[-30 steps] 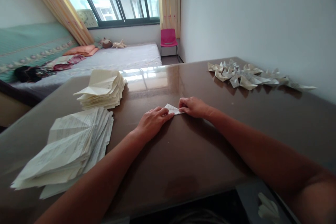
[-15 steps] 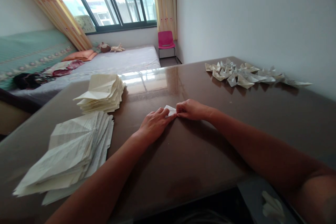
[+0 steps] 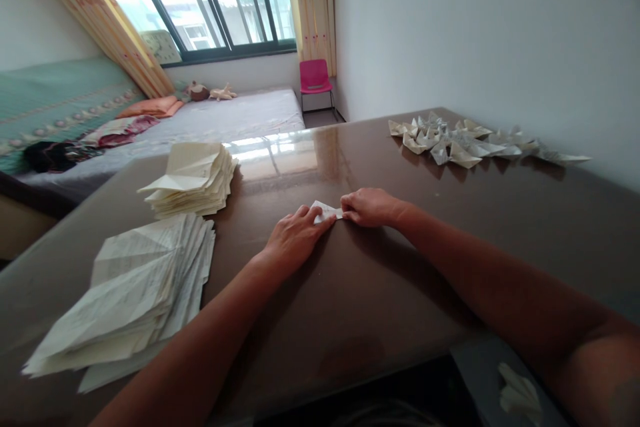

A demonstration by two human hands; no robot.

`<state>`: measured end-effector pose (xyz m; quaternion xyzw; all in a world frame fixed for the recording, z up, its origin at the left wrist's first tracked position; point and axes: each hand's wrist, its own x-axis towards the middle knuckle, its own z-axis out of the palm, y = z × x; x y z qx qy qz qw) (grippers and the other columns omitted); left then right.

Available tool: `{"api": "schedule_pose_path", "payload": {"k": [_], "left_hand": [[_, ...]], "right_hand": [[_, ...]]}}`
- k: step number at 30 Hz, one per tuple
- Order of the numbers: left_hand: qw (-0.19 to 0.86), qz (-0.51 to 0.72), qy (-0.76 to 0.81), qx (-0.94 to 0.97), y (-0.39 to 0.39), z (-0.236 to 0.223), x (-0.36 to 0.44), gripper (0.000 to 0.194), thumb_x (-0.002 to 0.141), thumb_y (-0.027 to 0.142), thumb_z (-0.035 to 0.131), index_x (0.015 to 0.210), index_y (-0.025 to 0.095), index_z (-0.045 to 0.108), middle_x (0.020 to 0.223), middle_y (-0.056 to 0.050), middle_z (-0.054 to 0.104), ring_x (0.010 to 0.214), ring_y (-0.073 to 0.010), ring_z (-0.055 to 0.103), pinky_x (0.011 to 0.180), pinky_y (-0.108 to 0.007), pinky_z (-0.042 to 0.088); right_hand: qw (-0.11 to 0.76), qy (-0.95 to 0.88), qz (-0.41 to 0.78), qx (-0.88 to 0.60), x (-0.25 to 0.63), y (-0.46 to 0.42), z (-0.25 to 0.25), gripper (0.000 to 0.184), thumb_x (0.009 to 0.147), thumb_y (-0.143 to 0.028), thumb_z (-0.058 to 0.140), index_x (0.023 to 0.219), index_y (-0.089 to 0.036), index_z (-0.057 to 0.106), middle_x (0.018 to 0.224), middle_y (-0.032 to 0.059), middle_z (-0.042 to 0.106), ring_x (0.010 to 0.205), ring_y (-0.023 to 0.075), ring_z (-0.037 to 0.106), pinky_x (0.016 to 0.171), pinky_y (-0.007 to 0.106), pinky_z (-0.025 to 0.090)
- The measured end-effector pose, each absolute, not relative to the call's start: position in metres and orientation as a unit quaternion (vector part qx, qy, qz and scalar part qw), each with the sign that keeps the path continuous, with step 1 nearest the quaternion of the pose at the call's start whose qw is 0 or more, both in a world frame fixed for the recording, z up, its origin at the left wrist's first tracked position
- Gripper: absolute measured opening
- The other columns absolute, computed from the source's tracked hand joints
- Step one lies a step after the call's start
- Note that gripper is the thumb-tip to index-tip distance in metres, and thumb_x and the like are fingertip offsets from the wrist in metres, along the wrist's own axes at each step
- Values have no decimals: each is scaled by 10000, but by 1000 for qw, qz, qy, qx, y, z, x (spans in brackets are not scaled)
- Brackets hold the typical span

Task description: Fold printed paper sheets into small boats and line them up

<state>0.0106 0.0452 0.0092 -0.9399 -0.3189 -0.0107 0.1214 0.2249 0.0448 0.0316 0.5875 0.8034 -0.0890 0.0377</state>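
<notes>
A small folded piece of white paper [image 3: 324, 211] with print on it lies on the brown tabletop [image 3: 310, 307] in front of me. My left hand [image 3: 296, 232] presses on its left part, with the fingertips over it. My right hand [image 3: 367, 207] has its fingers closed at the paper's right tip. Both hands partly cover the paper, so its full shape is hidden. Left of my left hand lies a stack of printed white sheets [image 3: 135, 280] with creases. Behind that stack is a pile of creased yellowish paper [image 3: 193, 173].
Several folded paper boats [image 3: 450, 140] stand at the table's far right, near the white wall [image 3: 475, 27]. A crumpled-looking pale paper [image 3: 520, 393] lies low at the right, below the table edge. Beyond the table are a bed [image 3: 240, 110] and a pink chair [image 3: 315, 77].
My right hand moved left toward my left hand, then back slightly right along the paper's tip. My left hand has stayed on the paper. The camera view shifted slightly.
</notes>
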Motion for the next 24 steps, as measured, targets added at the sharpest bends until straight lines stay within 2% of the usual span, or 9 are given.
{"api": "schedule_pose_path", "payload": {"k": [6,11,18,24], "left_hand": [[149,-21,-323,-934,44,6,13,411,963,231,378,1351,357,435,1271,-7,556,1016,-209,510,727,-301,484],[169,-30,-330,-928,43,2,15,386,951,216,408,1316,317,482,1256,-23,580,987,-215,530,674,-299,484],[176,-38,-344,-921,44,0,18,339,945,196,411,1240,277,556,1179,-54,623,947,-214,554,612,-272,464],[187,-18,-342,-921,44,1,19,338,954,191,383,1247,240,545,1175,-65,621,943,-218,559,611,-275,470]], "right_hand": [[-32,856,-52,514,224,42,31,219,877,-320,516,1009,-267,683,1062,34,680,887,180,637,663,242,385],[-22,853,-13,522,223,41,33,224,868,-356,535,970,-278,719,966,34,715,870,205,643,657,255,388],[-6,837,-26,546,233,46,34,241,843,-283,526,963,-327,730,984,9,729,878,201,647,637,251,373],[-45,851,-23,523,233,45,34,240,874,-319,497,976,-301,714,966,10,724,859,188,640,640,249,357]]}}
